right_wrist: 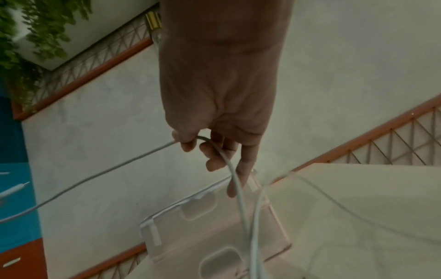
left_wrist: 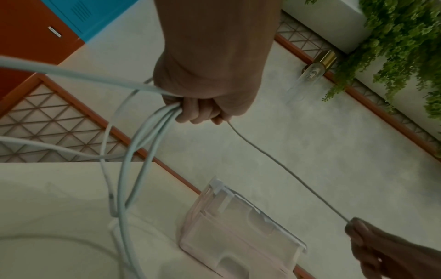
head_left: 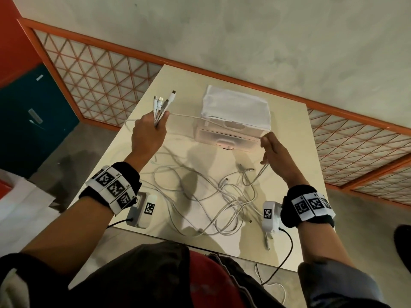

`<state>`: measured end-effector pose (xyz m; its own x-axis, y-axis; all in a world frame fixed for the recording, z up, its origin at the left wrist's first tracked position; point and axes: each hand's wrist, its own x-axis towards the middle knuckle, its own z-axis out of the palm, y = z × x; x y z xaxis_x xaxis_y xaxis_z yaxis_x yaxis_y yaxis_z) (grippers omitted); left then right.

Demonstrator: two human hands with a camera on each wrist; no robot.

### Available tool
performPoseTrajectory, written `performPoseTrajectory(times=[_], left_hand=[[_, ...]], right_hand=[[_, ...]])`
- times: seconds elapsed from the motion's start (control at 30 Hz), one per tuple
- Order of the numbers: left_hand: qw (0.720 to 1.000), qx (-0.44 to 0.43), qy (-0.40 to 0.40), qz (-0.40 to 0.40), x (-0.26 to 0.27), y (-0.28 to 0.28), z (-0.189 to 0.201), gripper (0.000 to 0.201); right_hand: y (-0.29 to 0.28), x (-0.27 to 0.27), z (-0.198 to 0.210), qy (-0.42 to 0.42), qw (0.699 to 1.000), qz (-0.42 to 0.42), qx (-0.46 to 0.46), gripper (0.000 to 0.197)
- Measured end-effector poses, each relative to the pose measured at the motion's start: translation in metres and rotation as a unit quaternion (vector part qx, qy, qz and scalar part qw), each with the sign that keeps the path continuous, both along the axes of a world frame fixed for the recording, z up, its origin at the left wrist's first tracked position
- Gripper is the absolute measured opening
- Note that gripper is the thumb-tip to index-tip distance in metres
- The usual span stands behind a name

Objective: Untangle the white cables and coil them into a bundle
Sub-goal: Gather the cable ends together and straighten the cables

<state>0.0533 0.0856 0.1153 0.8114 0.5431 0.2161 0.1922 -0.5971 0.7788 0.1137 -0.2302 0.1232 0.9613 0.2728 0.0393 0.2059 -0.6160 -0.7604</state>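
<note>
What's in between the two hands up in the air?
One thin white cable stretches from the left hand to the right hand, passing over the clear plastic box. The head view shows it.

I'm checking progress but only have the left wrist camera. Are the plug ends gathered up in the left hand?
Observer: Yes. The head view shows the left hand gripping several white cables, their connector ends fanned out above the fist.
Operator: And the far end of the taut one, how is it held?
Observer: In the right wrist view the right hand pinches the stretched cable between thumb and forefinger; it bends there and drops toward the table.
Operator: Is much still tangled?
Observer: The head view shows a loose tangle lying on the table between the wrists.
</note>
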Motion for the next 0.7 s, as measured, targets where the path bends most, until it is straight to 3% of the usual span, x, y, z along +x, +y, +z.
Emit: performPoseTrajectory(times=[0.1,0.23,0.33,0.4,0.47,0.57,0.63,0.7], left_hand=[[0.998,0.009,0.067,-0.005,0.000,0.000,0.002,0.051],[0.963,0.002,0.232,-0.138,-0.003,-0.005,0.002,0.040],[0.941,-0.014,0.277,-0.194,-0.007,-0.005,-0.001,0.037],[0.933,-0.027,0.288,-0.216,-0.010,-0.002,-0.002,0.034],[0.920,-0.075,0.302,-0.239,-0.012,0.002,0.002,0.037],[0.906,-0.135,0.285,-0.282,-0.013,0.000,0.011,0.037],[0.905,-0.157,0.246,-0.308,-0.015,-0.007,0.020,0.039],[0.898,-0.191,0.199,-0.343,-0.015,-0.016,0.029,0.045]], right_hand=[[-0.002,0.007,0.007,-0.117,0.993,-0.003,-0.003,0.019],[-0.004,0.011,0.014,-0.208,0.977,-0.024,0.028,0.024],[-0.006,0.012,0.010,-0.148,0.989,-0.004,0.022,0.024],[-0.013,0.015,-0.001,-0.046,0.996,0.030,-0.076,0.025],[-0.020,0.014,-0.014,0.055,0.974,0.061,-0.210,0.030],[-0.016,0.005,-0.023,0.127,0.936,0.043,-0.325,0.048],[-0.004,0.000,-0.020,0.127,0.939,0.044,-0.316,0.049],[0.016,-0.005,-0.012,0.129,0.961,0.102,-0.222,0.041]])
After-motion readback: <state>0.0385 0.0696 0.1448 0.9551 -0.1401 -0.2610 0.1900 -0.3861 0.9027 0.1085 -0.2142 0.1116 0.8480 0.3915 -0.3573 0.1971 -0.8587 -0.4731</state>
